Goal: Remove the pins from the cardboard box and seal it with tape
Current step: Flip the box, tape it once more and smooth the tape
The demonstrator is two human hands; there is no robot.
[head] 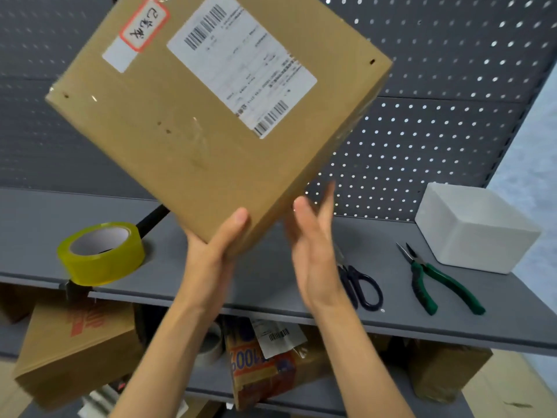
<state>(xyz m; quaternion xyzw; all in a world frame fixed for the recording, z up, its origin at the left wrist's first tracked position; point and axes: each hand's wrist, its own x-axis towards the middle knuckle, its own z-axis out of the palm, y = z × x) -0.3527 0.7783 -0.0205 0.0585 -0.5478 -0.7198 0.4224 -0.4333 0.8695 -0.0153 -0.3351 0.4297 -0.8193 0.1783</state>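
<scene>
forearms rise from the bottom edge toward the middle of the view. left hand (215, 248) grasps the lowest corner of the cardboard box (187, 122), thumb laid on the broad face and the other fingers hidden behind the corner. right hand (313, 251) stands just beside the box's lower right edge with fingers straight and together, released, palm turned toward the box; whether the fingertips touch the cardboard cannot be told. the box is held tilted in the air above the grey shelf (271, 282), one corner pointing down, its broad face toward the camera. on that face sit a white shipping label (241, 64) with barcodes, a red-bordered sticker (144, 24) with handwriting, and small dark holes near two corners. on the shelf, left of the hands, stands a roll of yellowish tape (101, 253). right of the hands lie black-handled scissors (360, 286), partly hidden by the right wrist, then green-handled pliers (434, 279), then a white foam box (476, 229) at the far right. below the shelf, other cardboard cartons (75, 345) and packages are stored. behind everything stands a grey perforated back panel (437, 131).
</scene>
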